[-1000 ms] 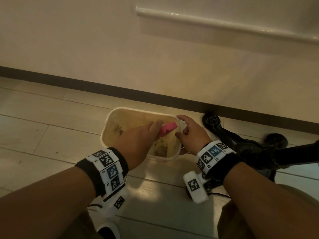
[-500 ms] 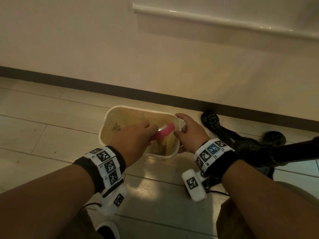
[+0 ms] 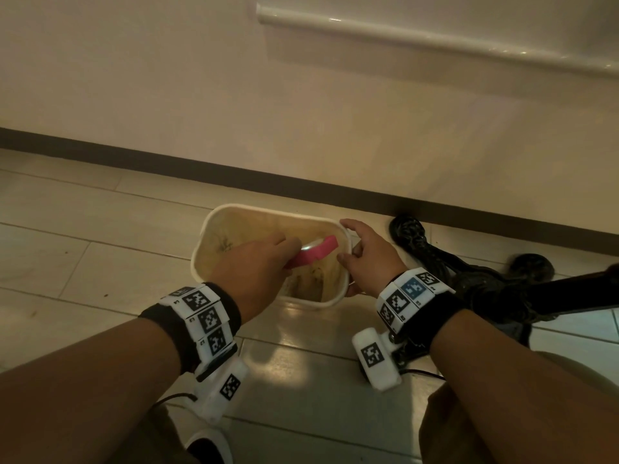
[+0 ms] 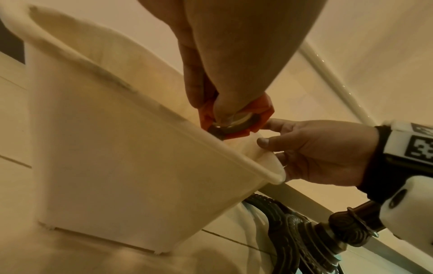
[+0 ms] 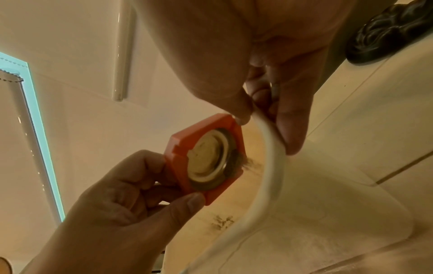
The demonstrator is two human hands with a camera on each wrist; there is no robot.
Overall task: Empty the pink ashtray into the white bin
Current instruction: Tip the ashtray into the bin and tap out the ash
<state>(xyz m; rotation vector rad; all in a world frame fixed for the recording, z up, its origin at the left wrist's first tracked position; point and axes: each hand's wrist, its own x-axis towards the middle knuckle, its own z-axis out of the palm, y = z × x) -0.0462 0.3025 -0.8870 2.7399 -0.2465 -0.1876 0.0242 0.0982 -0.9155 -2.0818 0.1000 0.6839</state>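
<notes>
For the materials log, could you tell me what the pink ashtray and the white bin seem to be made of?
Pink ashtray: likely moulded plastic, matte, with crisp notched edges; its round inner dish looks like shiny metal, since it glints.
White bin: probably thin plastic, smooth and slightly glossy, with a rolled rim and a moulded base seam; the inside is stained.

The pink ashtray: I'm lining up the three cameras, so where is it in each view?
Head: pink ashtray at centre, above the white bin, held by the left hand.
Left wrist: right of centre, just over the bin rim.
Right wrist: centre, its metal-lined inside facing the camera.
Shared landmark: the right hand gripping the bin rim.
</notes>
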